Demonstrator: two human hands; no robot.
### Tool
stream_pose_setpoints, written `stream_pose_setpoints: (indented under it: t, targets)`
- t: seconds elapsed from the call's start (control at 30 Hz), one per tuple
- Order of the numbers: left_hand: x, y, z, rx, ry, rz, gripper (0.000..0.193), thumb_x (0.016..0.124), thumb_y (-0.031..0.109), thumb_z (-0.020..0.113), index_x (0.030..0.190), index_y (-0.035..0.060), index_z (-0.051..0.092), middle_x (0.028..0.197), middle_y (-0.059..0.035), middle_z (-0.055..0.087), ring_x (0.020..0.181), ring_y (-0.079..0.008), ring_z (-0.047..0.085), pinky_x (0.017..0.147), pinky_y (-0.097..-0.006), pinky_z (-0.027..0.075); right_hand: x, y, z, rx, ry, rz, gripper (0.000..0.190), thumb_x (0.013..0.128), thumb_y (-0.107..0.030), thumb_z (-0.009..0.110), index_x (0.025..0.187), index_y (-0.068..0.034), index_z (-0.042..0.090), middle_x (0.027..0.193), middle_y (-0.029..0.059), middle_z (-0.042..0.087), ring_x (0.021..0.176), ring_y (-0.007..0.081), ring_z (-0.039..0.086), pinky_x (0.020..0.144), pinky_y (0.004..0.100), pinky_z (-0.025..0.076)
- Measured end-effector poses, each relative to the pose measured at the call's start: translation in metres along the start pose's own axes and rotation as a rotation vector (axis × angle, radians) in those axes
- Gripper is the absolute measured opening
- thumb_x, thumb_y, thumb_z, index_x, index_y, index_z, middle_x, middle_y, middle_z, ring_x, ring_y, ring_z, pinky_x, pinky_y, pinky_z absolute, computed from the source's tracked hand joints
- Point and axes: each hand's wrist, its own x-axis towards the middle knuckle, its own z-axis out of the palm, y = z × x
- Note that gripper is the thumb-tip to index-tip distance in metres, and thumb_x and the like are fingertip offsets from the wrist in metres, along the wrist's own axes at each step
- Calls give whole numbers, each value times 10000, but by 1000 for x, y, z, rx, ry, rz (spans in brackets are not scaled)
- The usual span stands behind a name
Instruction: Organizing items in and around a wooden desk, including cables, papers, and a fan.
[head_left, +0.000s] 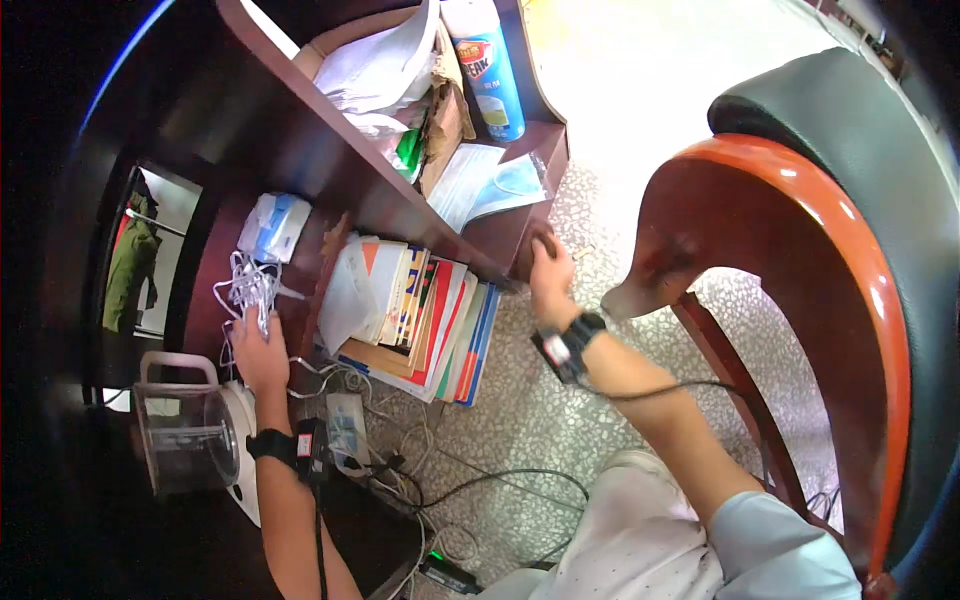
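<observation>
My left hand has its fingers on a tangled bundle of white cable on the dark wooden shelf. Just beyond the bundle lies a soft plastic pack in white and blue. At the front end of the cabinet, my right hand grips a dark brown wooden edge; the exact part under its fingers is blurred. Face masks, some in clear wrapping, rest above that edge, beside a blue spray can. Both wrists wear black straps with small wired devices.
Books and folders stand in a stack between my hands. A clear-sided appliance with a handle is beside my left forearm. A power strip and loose cables lie below. To the right stands a wooden chair with dark padding.
</observation>
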Motion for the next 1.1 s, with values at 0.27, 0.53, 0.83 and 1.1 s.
stream_pose_setpoints:
  t: [0.27,0.53,0.83,1.1]
  targets:
    - [2,-18,18,-174,30,25,361,876,294,508,1193,121,502,1121,-177,521,1053,-373,479,874,-462,377,-18,1,-2,-224,-127,-326,293,903,-111,519,1155,30,570,1119,163,617,1017,195,584,877,296,432]
    - [4,-15,26,-155,40,35,364,884,282,498,1200,102,505,1137,-177,536,1066,-360,480,884,-454,378,34,-9,5,-122,-83,-301,311,887,-104,492,1160,29,559,1071,170,630,990,215,600,846,295,454]
    - [0,-23,23,-166,53,55,352,884,250,510,1194,84,511,1127,-173,543,1069,-358,480,891,-444,381,-38,14,-16,-174,-199,-202,306,887,-82,485,1169,18,548,1141,132,603,1071,232,562,933,319,413]
    - [0,-19,23,-196,73,82,375,863,239,525,1192,59,516,1132,-190,534,1062,-372,477,893,-451,376,48,7,14,-219,-18,-453,300,802,33,457,1089,7,542,1043,180,589,1021,324,537,907,381,410]
